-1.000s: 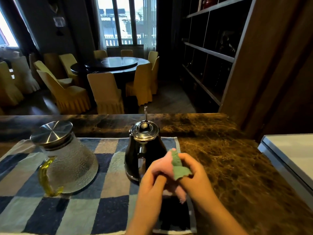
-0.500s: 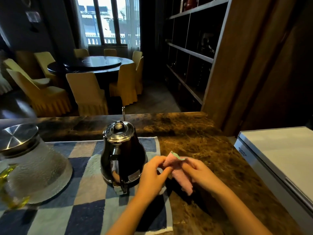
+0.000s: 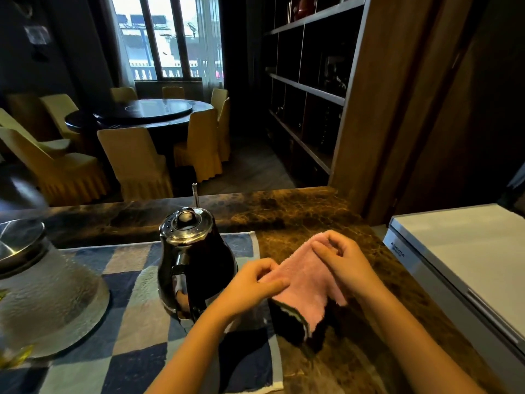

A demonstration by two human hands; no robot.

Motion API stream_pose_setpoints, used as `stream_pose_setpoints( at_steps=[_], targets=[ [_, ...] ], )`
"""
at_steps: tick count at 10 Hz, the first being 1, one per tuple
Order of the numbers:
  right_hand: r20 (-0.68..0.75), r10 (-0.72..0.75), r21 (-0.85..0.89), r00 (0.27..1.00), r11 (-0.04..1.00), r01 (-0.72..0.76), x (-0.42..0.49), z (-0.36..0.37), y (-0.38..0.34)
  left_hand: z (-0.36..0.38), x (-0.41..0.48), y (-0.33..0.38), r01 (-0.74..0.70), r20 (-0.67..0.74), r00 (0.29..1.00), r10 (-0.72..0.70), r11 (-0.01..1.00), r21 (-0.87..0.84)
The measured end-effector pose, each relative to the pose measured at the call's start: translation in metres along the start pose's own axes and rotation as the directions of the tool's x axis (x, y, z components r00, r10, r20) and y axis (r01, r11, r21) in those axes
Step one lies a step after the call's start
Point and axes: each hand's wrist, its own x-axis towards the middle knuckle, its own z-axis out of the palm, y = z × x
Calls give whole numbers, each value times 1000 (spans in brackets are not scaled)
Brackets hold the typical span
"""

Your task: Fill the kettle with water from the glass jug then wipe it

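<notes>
cloth (image 3: 305, 282) now spread, seemingly pinched.

Dark brown marble bench (image 3: 298, 211) with a checked towel spread on it

A blue, grey and beige checked towel (image 3: 136, 331) covers the bench's left part, its right edge ending near the middle. On the towel stand a black electric kettle with a chrome lid (image 3: 196, 265) and, to its left, a textured glass jug with a steel lid (image 3: 48, 297). The veined stone to the right lies bare.
</notes>
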Motion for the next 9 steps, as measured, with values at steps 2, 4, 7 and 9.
stream_pose_setpoints(
  at_steps=[2, 4, 7, 9],
  targets=[
    [90, 200, -170, 976, 968, -183, -3, -15, 22, 6, 6, -20, 213, 5, 977, -214, 968, -130],
    [-72, 284, -471, 956, 835, -283, -15, -4, 65, 36, 23, -50, 248, -311, 943, -118, 873, 421],
    [171, 151, -843, 974, 534, 65, -36, 12, 91, 60, 14, -77, 27, 14, 997, -77, 514, 858],
    [143, 195, -824, 970, 567, 7, -32, 20, 79, 61, 13, -63, 77, -16, 993, -117, 537, 840]
  ],
)
